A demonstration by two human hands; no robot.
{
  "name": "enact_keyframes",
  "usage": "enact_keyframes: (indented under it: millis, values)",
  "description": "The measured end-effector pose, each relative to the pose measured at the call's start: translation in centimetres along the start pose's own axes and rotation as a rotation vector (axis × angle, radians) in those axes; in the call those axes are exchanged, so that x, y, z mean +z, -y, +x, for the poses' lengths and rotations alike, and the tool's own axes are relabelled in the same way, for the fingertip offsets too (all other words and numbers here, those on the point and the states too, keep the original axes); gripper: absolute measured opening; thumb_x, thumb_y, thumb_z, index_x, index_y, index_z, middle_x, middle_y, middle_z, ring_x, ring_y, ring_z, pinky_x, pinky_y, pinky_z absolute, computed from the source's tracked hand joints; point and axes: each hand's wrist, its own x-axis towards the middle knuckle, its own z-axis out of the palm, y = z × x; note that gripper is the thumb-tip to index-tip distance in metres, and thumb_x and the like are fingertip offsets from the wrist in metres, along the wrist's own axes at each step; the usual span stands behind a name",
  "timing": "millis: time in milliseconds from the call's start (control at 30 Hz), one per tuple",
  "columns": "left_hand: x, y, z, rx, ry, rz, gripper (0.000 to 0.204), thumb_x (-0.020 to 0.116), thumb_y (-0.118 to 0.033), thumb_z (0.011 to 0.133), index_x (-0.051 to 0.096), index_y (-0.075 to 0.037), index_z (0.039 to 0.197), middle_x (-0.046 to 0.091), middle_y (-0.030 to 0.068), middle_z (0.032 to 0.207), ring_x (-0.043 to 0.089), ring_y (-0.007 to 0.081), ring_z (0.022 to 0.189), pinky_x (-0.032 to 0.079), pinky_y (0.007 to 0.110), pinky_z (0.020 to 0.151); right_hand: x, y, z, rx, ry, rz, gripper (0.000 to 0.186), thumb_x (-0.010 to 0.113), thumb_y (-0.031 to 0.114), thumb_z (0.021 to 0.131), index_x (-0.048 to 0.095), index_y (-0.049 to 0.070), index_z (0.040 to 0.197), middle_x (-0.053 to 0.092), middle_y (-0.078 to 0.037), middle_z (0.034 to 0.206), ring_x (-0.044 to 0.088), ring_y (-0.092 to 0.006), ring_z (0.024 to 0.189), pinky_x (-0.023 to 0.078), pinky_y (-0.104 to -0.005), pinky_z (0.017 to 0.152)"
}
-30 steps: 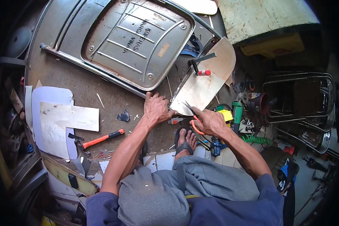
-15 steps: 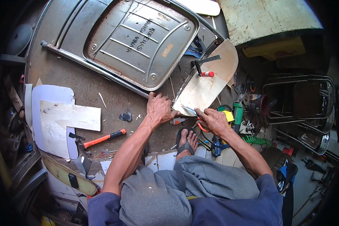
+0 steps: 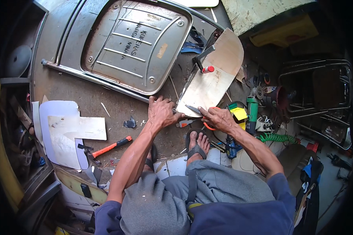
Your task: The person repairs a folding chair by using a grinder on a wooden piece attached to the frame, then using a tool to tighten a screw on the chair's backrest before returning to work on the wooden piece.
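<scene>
A folding chair's metal frame [image 3: 106,83] lies flat on the ground, attached to a bare metal backrest panel. My left hand [image 3: 161,112] has its fingers curled over the frame's tube near the panel's lower corner, its thumb reaching to the corner of a pale board [image 3: 196,88]. That board lies over the chair's other part, with a red-handled clamp [image 3: 208,69] standing on it. My right hand [image 3: 219,119] is closed round orange-handled scissors [image 3: 193,109], their blades lying over the board's near edge. The right hand's palm side is hidden.
On the left lie an orange-handled hammer [image 3: 113,147] and a purple sheet [image 3: 82,154] under a white cut-out piece. At right are a green angle grinder [image 3: 252,111], a coiled green hose [image 3: 276,137] and stacked chair frames [image 3: 321,111]. My sandalled foot [image 3: 197,143] stands near the board.
The view has shifted, so most things appear moved slightly. The scissors' blades now lie further over the board's near edge, and both hands keep their places on frame and scissors.
</scene>
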Motion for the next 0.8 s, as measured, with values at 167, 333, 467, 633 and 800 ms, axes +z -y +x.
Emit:
enact_keyframes:
  millis: [167,333,467,633,800]
  values:
    - [0.1,-0.2,0.1,0.009,-0.010,0.000,0.070,0.066,-0.074,0.080,0.078,-0.010,0.106,0.073,0.0086,0.113,0.059,0.0272,0.117,0.030,0.051,0.105,1.6,0.0,-0.2,0.006,-0.011,0.008,0.057,0.069,0.033,0.095,0.054,0.013,0.145,0.064,-0.008,0.090,0.069,-0.0236,0.071,0.057,-0.0343,0.055]
    - [0.1,-0.1,0.1,0.005,0.001,0.009,0.071,0.065,-0.074,0.081,0.078,-0.010,0.108,0.073,0.0089,0.115,0.059,0.0281,0.119,0.030,0.053,0.106,3.1,3.1,-0.4,0.233,-0.060,0.306,0.054,0.071,0.030,0.093,0.059,0.007,0.140,0.069,-0.016,0.080,0.070,-0.0318,0.069,0.057,-0.0443,0.059]
    - [0.1,-0.1,0.1,-0.002,0.007,0.014,0.071,0.064,-0.075,0.081,0.077,-0.011,0.110,0.073,0.0086,0.118,0.058,0.0287,0.121,0.029,0.053,0.108,4.2,5.7,-0.2,0.459,-0.267,0.645,0.052,0.073,0.025,0.092,0.061,0.003,0.137,0.070,-0.023,0.087,0.072,-0.0365,0.076,0.056,-0.0415,0.068]
    - [-0.2,-0.2,0.1,0.009,0.012,0.005,0.072,0.063,-0.074,0.082,0.077,-0.010,0.112,0.072,0.0091,0.120,0.057,0.0294,0.123,0.029,0.053,0.108,2.2,6.9,0.4,0.586,-0.244,0.545,0.057,0.073,0.039,0.091,0.062,0.010,0.139,0.070,-0.020,0.089,0.072,-0.0341,0.080,0.055,-0.0445,0.067]
    - [0.5,0.1,-0.1,0.003,-0.025,-0.007,0.072,0.064,-0.073,0.082,0.077,-0.008,0.110,0.073,0.0107,0.116,0.058,0.0286,0.123,0.028,0.051,0.108,-3.4,6.5,0.4,0.536,0.117,0.208,0.056,0.068,0.050,0.092,0.062,0.023,0.140,0.068,-0.013,0.089,0.070,-0.0335,0.074,0.054,-0.0470,0.060]
